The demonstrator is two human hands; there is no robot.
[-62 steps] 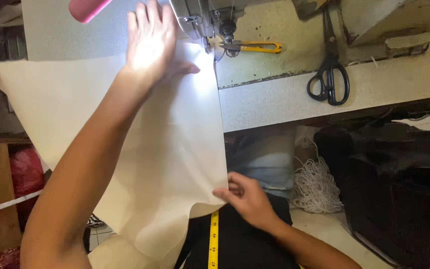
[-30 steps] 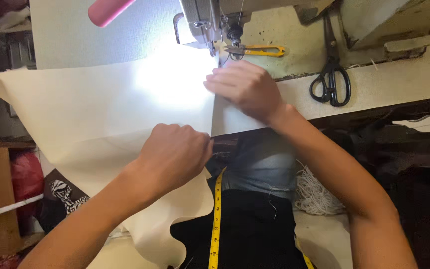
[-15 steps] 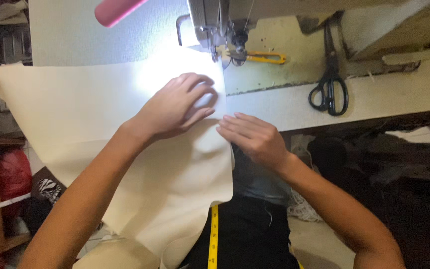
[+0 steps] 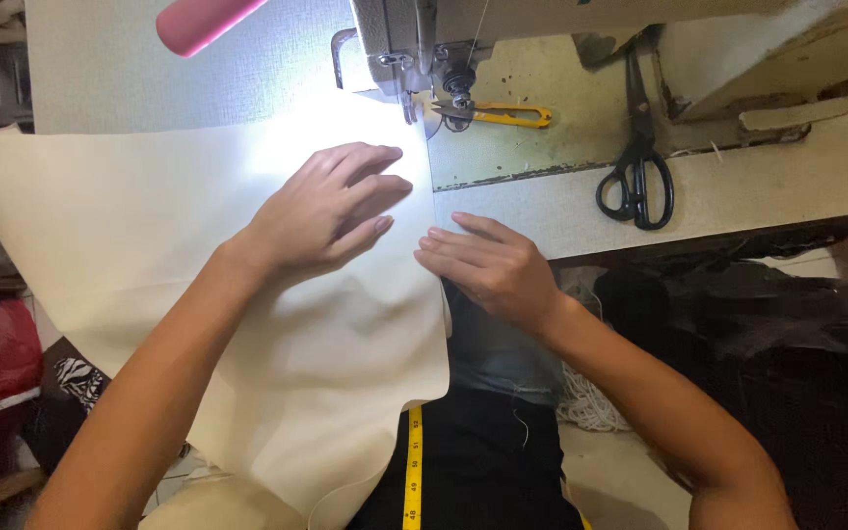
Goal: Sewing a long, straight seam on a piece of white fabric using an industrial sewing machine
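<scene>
Both our hands now lie on the cloth [image 4: 179, 226], where half a second ago they sat a little lower and further left; since then we have slid them up and to the right, toward the needle [image 4: 412, 110] of the sewing machine [image 4: 399, 34]. Our left hand [image 4: 331, 211] rests flat on the cream sheet, fingers spread and pointing at the needle, its grip apart and pressing down rather than closed on anything. Our right hand [image 4: 488, 265] sits just beside it at the cloth's right edge, fingertips touching that edge; its grip looks loosely together on the edge, though we cannot tell whether it pinches the cloth or only steadies it. We judge that the shift brings the straight edge nearer the presser foot, so the seam line is being lined up. The cloth lies on the table [image 4: 758, 191], its upper part under the lamp glare and its lower part hanging off the front over our lap. Its long axis runs left to right across the table, and its straight right edge runs from our lap up to the needle. Scissors [image 4: 637, 167] and yellow snips [image 4: 503, 115] lie well apart to the right, a pink roll [image 4: 203, 20] above, a tape measure [image 4: 412, 471] below.
</scene>
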